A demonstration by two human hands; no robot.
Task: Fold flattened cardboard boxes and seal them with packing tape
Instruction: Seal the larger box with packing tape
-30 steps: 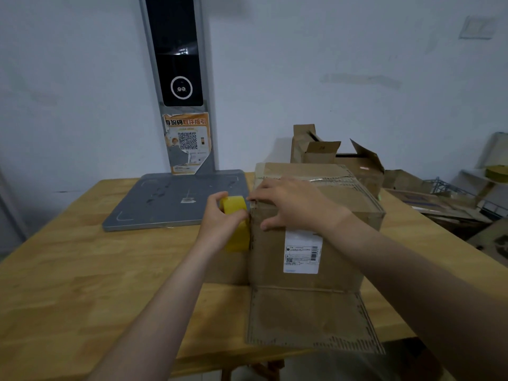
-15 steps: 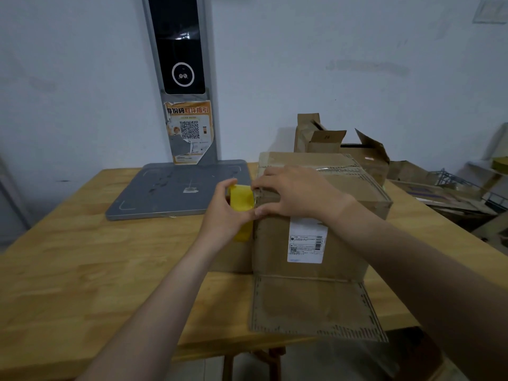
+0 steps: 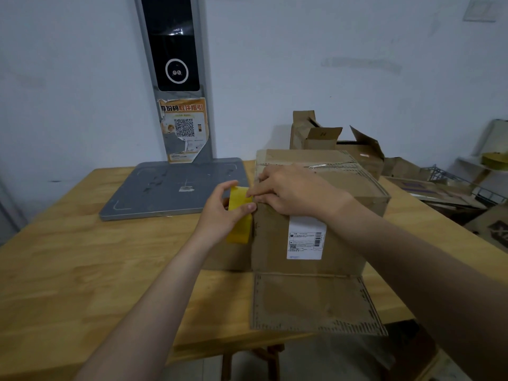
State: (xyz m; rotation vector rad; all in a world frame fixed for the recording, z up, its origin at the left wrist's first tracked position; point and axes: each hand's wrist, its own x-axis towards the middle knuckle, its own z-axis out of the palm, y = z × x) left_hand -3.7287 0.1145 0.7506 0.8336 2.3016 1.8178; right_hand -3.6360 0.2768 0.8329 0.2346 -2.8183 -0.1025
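White wall behind; wooden table in front of it. At the far side of the table stands a grey platform with an upright post, which bears a torn orange sticker with a square code. A cardboard box stands upright right of centre on the table, its top flaps folded shut, a white shipping label on the near face. One bottom flap lies flat on the table toward the viewer, reaching the table edge. The left hand grips a yellow roll of tape, thumb across its face and fingers curled over its top; the roll is held on edge against the box's upper left corner. The right hand lies palm down on the box top, fingers nearly straight and pressing at that same edge, fingertips touching the roll. Behind the box are open boxes; further right, beyond the table, lies a heap of flattened cardboard.
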